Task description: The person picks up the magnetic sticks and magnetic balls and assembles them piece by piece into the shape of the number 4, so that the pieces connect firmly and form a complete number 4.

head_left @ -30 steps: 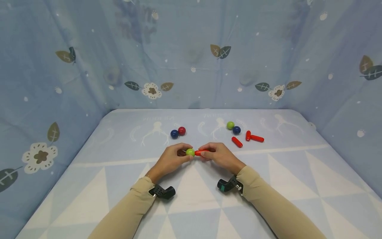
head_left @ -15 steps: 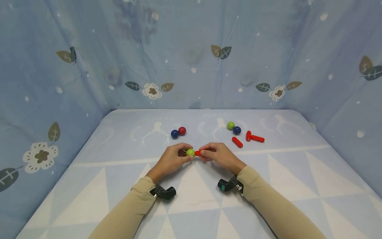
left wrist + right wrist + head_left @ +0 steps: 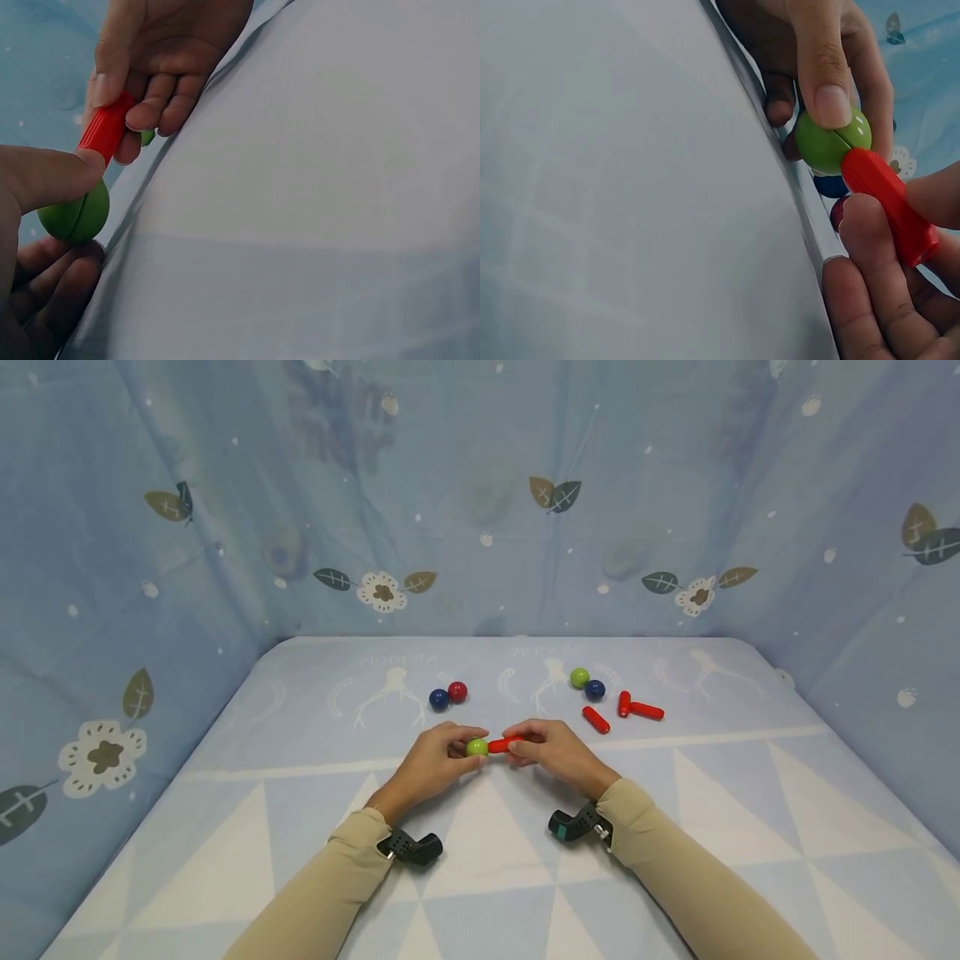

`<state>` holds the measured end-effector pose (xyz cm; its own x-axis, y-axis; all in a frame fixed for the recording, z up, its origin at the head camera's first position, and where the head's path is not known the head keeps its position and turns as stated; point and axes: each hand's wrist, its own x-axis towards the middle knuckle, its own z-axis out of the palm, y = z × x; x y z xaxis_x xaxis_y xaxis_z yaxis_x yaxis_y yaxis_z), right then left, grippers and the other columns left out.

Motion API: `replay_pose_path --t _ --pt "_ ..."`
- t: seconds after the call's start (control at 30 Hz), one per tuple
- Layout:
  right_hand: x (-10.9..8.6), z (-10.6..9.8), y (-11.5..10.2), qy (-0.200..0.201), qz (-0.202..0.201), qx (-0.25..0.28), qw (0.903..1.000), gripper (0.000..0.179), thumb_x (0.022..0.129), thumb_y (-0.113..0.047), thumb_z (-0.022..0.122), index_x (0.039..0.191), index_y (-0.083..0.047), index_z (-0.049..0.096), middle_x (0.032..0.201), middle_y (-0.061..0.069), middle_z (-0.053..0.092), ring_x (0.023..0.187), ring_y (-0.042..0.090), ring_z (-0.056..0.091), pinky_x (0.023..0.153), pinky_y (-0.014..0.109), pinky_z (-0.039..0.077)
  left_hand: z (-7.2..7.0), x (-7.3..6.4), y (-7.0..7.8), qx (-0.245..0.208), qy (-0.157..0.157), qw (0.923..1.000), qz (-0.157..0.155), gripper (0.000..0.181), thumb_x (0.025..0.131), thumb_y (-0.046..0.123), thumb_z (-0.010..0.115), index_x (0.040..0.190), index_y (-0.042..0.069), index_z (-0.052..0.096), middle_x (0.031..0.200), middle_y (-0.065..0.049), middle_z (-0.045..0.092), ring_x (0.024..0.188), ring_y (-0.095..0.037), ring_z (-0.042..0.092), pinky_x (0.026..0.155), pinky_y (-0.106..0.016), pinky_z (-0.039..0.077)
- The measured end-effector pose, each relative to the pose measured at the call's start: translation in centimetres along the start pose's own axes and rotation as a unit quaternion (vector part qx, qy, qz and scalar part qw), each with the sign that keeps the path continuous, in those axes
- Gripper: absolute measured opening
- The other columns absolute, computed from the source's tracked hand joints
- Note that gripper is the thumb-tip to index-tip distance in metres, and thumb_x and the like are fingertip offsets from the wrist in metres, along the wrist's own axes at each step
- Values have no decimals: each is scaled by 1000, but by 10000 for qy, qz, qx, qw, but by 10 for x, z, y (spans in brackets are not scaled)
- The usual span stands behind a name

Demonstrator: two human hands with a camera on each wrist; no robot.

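Near the middle of the table, my left hand [image 3: 432,764] grips a glossy green ball [image 3: 829,142] with a seam line, thumb on one side and fingers on the other. My right hand [image 3: 561,755] pinches a short red handle [image 3: 889,202], ribbed along its side in the left wrist view, between thumb and fingers. One end of the handle meets the green ball, so the two lie in line, like the parts of a toy maraca. In the left wrist view, my left thumb [image 3: 64,176] overlaps the joint. In the head view, my right fingers cover the handle's far end.
Beyond my left hand, a blue ball [image 3: 438,699] and a dark red ball [image 3: 457,692] sit together. Farther right are a second green ball [image 3: 580,677], another blue ball [image 3: 595,690] and three loose red handles [image 3: 596,720]. Printed cloth [image 3: 480,510] hangs behind the table.
My right fingers have shifted along the red handle, covering more of it half a second ago and showing more now. Both hands otherwise stay in place, with the ball and handle end to end.
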<state>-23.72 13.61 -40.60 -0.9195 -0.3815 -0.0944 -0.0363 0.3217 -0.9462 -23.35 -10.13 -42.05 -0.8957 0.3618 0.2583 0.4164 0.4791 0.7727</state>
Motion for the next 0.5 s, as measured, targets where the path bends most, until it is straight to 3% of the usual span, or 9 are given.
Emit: replay_pose_path --t 0.2,0.5 --pt "0 -2 1 -67 -92 34 9999 28 98 -16 64 125 -7 67 106 9 72 94 23 70 92 40 48 1 -2 -3 148 85 9997 164 35 85 11 81 119 10 73 95 0 63 86 -12 64 78 -29 54" --pt "-1 -8 7 105 -62 -236 9996 29 97 -19 67 123 -7 67 103 6 73 89 23 68 79 34 49 1 -2 -2 299 102 9994 118 34 85 12 81 117 10 73 96 2 63 87 -10 63 79 -28 54"
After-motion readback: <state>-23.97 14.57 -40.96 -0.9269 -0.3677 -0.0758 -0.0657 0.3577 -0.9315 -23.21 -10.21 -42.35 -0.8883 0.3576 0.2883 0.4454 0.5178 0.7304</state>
